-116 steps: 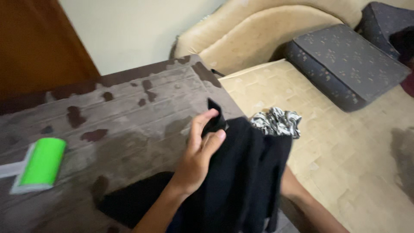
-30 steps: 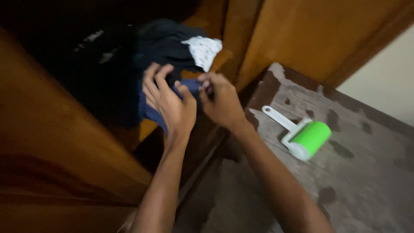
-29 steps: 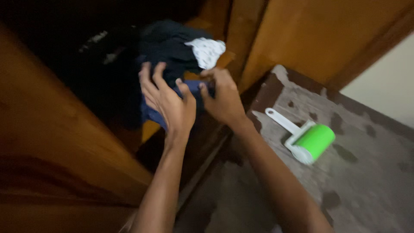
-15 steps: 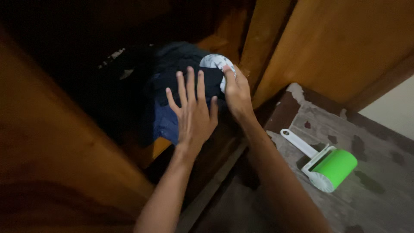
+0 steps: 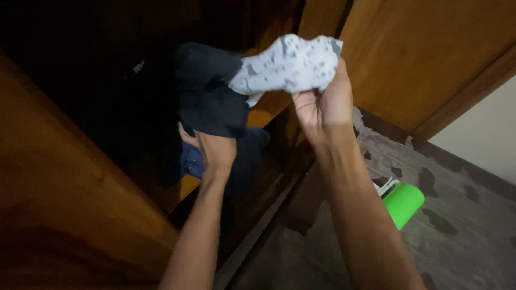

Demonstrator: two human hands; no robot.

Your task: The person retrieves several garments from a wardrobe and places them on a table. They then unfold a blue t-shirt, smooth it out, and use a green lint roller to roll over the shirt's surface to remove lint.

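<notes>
My right hand (image 5: 321,104) is raised in front of an open wooden cupboard (image 5: 64,161) and grips a white cloth with grey speckles (image 5: 287,67). My left hand (image 5: 212,147) is lower, inside the cupboard opening, under a black garment (image 5: 209,96) that it lifts up. Below it a dark blue garment (image 5: 191,161) lies on the cupboard shelf. The fingers of my left hand are mostly hidden by the black fabric.
A green lint roller (image 5: 402,203) with a white frame lies on the mottled grey surface (image 5: 462,236) at the right, partly behind my right forearm. A wooden door panel (image 5: 430,53) stands at the upper right. The cupboard's interior is dark.
My right hand has pulled the speckled white cloth up and out of the pile. My left hand went from flat on top of the clothes to under the black garment, lifting it.
</notes>
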